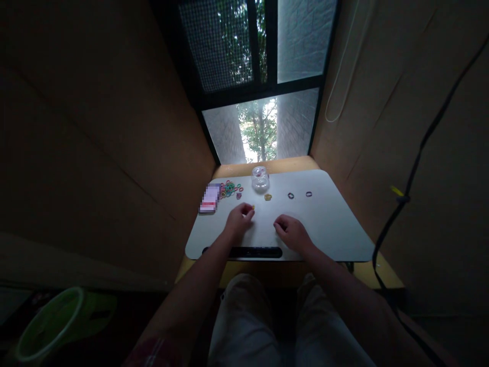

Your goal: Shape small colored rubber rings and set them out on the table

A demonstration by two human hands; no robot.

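Note:
My left hand [240,219] is over the left half of a white lap desk [328,224], its thumb and forefinger pinched on a small yellow hair tie [252,207]. To its right, my right hand [292,232] is low over the desk with the fingers curled together, and nothing shows in them. Beyond the hands stand a yellow cluster of hair ties [268,197], a dark hair tie [291,195] and a purple hair tie [309,194] in a loose row. A small purple cluster [239,195] is just past my left hand, beside a mixed-colour pile of hair ties [229,189].
A clear plastic jar [260,179] stands at the desk's far edge. At the left edge lies a phone [210,198] with its screen lit. A black slot [255,252] runs along the near edge. A dark cable [405,199] hangs at right; a green bin [57,321] is lower left.

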